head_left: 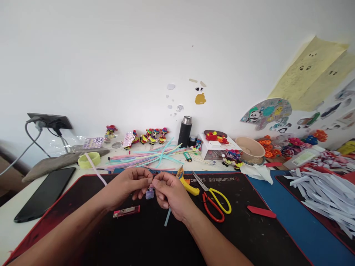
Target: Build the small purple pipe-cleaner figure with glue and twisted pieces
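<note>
Over the black mat [124, 244], my left hand [133, 184] and my right hand [172, 194] meet, thumbs and forefingers pinched fingertip to fingertip. Between them a small purple fuzzy figure [150, 193], seemingly of chenille stem, shows below the fingertips; its upper part is hidden. A pale blue strip [167, 218] sticks out below my right hand. Behind my left wrist runs a pale pink strip [95, 169]. Right of my hands lie a yellow glue gun [190, 186] and scissors [212, 199] with red and yellow handles. A small red packet [126, 211] lies below my left hand.
Pastel chenille stems [144, 159] spread behind my hands, before a black flask [185, 133]. A phone [46, 194] and a green tape roll [89, 160] are at left. At right are a red strip [261, 211], a bowl [249, 147] and piled white strips [330, 199].
</note>
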The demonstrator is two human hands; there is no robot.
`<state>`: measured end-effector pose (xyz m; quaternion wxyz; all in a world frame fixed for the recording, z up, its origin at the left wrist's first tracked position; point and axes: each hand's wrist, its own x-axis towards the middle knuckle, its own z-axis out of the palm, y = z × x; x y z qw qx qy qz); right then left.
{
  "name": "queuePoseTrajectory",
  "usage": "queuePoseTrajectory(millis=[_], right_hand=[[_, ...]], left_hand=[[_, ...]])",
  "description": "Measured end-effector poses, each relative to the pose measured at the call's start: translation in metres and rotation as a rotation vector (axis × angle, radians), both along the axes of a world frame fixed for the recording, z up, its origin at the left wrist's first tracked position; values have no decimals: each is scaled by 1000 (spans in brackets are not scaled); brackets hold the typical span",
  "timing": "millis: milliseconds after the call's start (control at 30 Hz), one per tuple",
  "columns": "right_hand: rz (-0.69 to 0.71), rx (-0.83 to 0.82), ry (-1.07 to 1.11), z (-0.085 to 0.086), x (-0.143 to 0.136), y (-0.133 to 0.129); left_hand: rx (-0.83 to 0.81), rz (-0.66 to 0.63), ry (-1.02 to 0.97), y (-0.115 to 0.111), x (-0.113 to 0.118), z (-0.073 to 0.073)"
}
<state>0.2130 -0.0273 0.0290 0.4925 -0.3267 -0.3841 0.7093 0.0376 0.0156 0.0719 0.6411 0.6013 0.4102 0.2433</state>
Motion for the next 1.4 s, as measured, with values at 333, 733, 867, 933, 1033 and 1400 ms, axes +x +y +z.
queuePoseTrajectory(millis=[333,733,867,933,1033,1400], right_hand=[[-52,33,-56,4,1,1],[-109,85,-158,1,1,2],[-149,80,-142,2,0,2],[-158,78,-140,2,0,2],[-176,80,-131,3,0,1],[-188,79,-141,4,-2,-1]], left_hand=[[52,-22,54,2,-3,0],[66,-31,78,1,-4,0],[18,-13,-2,2,-5,-3],[8,-9,-16,2,-6,-5],[3,-16,-24,2,-6,-5],[16,-36,-33,1,-5,-2]])
